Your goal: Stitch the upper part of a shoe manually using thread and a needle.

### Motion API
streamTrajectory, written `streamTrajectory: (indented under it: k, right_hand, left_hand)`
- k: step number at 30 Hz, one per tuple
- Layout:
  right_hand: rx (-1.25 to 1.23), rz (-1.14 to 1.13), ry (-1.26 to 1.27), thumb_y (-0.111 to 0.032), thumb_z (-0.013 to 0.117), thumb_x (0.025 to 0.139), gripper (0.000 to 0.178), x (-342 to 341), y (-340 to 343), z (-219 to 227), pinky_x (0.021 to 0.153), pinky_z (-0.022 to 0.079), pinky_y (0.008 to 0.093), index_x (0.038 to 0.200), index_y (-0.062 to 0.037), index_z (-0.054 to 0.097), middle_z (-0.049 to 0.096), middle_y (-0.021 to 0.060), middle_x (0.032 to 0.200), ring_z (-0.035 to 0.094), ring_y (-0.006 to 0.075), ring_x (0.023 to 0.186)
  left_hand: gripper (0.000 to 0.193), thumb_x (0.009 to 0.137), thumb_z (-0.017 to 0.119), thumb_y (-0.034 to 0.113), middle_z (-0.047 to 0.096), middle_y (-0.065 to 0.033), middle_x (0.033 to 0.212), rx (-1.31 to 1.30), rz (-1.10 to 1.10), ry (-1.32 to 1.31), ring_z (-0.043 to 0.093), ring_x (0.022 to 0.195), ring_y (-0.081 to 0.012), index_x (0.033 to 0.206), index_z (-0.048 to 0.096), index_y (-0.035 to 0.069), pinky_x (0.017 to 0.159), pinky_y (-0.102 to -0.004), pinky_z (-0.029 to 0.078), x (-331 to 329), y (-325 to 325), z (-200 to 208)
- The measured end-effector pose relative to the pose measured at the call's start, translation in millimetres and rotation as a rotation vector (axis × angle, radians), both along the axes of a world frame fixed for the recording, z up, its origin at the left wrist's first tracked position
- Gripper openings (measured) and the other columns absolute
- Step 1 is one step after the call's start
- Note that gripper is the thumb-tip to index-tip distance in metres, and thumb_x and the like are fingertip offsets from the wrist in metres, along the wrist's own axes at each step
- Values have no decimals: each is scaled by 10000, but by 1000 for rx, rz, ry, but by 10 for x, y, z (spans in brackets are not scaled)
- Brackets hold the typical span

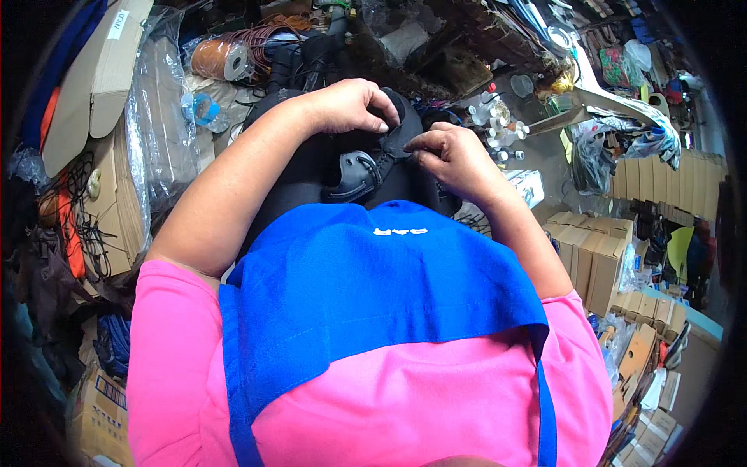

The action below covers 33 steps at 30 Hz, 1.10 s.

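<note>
Black piece (398, 138) at dark lap (284, 185), cardboard boxes (597, 261) around

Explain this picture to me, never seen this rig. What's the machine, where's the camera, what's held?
There is no machine: these are a person's bare left hand and right hand. The single picture comes from a wide fisheye camera worn on the head, looking down, so edges bend near the rim. Below the hands you see the wearer's blue apron and pink shirt.

The fingers of both hands are on a soft black piece; how tightly they grip is hard to tell. Just below it sits a glossy black curved part. Around them are an orange spool, small bottles and cardboard boxes.
</note>
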State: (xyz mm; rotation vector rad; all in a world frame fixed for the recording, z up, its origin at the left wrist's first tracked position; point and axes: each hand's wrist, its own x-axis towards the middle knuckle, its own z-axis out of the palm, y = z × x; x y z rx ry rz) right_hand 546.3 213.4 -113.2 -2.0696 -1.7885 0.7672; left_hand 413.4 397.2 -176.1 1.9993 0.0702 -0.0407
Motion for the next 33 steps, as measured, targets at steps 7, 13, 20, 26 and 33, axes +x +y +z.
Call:
streamTrajectory:
  k: [7, 13, 20, 26, 33]
  right_hand:
    - [11, 14, -140, -126, 612, 724, 213, -97, -37, 56, 765, 500, 397, 904, -52, 698, 641, 148, 825, 626, 309, 825]
    - [37, 58, -191, -112, 624, 744, 208, -122, -21, 3, 720, 509, 380, 935, -73, 698, 641, 139, 838, 635, 305, 803]
    - [60, 5, -11, -82, 659, 796, 182, 7, -35, -112, 669, 494, 317, 973, -95, 701, 636, 95, 802, 636, 203, 748]
    - [-55, -20, 271, -77, 649, 819, 187, 210, -18, -280, 735, 452, 261, 997, -92, 705, 572, 21, 853, 564, 120, 824]
    - [-78, -45, 525, -76, 662, 801, 219, 316, -3, -461, 746, 455, 263, 1003, -140, 720, 580, 25, 854, 561, 136, 812]
  left_hand:
    - [255, 747, 699, 148, 619, -91, 951, 24, -20, 3, 569, 950, -227, 998, 700, 102, 884, -335, 434, 32, -40, 26]
    - [250, 753, 695, 148, 613, -91, 939, 6, -6, 10, 567, 945, -225, 999, 701, 107, 880, -331, 434, -2, -33, 27]
    - [312, 739, 704, 129, 576, -85, 962, 38, -41, 6, 548, 964, -229, 1049, 675, 107, 886, -332, 431, -15, -16, 24]
    - [391, 690, 725, 88, 560, -82, 984, 74, -61, -20, 537, 974, -234, 1074, 654, 106, 890, -334, 429, -37, -18, 3]
    - [390, 677, 727, 77, 565, -77, 975, 79, -28, -76, 544, 967, -236, 1060, 659, 114, 889, -337, 432, -39, -36, -85]
